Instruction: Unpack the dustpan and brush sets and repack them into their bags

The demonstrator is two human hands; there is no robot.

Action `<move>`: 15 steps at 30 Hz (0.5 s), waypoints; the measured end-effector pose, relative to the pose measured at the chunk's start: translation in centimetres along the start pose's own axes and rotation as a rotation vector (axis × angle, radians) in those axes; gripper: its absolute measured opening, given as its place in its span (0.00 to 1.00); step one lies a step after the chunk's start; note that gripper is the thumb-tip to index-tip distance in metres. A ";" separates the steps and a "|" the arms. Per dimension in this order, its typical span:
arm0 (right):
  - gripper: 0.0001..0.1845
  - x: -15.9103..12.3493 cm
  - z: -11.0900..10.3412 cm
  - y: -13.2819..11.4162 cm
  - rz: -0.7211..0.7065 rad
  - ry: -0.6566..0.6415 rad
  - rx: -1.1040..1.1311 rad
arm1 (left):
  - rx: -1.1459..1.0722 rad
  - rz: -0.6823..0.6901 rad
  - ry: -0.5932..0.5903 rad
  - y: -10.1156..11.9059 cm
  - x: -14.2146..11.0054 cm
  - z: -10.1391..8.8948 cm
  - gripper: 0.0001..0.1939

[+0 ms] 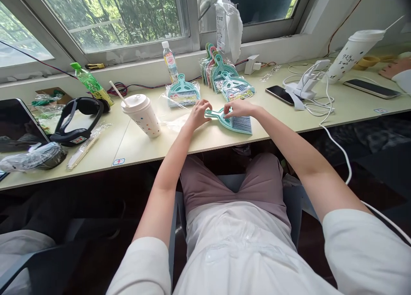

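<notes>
A teal mini dustpan-and-brush set [236, 123] lies flat on the pale desk [208, 141] near its front edge. My left hand [199, 113] pinches the end of its handle, fingers curled. My right hand [236, 108] rests closed on the handle beside it. An empty clear plastic bag [175, 123] lies just left of my left hand. Behind, a bagged teal set [183, 92] lies flat, and several bagged sets [221, 74] lean in a stack by the window ledge.
A paper cup with a straw [143, 114] stands left of my hands. Headphones [78, 119], a tablet [17, 126] and bottles [91, 84] [169, 61] sit further left. A phone [282, 94], a white charger with cables [308, 87] and a tipped cup [353, 53] lie right. Another person's hand [396, 67] is far right.
</notes>
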State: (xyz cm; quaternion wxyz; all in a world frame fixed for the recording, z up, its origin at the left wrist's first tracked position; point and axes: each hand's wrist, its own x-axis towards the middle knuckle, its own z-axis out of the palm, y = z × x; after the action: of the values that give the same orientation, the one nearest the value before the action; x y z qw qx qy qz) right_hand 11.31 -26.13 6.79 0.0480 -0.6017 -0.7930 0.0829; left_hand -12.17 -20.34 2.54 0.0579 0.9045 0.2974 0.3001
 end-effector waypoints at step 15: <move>0.21 0.3 2.7 1.3 -0.026 0.161 0.359 | 0.411 0.237 -0.153 1.3 -0.3 1.5 0.17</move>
State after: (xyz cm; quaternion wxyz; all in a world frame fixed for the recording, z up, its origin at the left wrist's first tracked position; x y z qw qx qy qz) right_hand 12.01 -25.64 3.84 0.2188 -0.5780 -0.7666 0.1742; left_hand -10.83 -21.50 1.54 -0.1402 0.9459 0.2389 0.1687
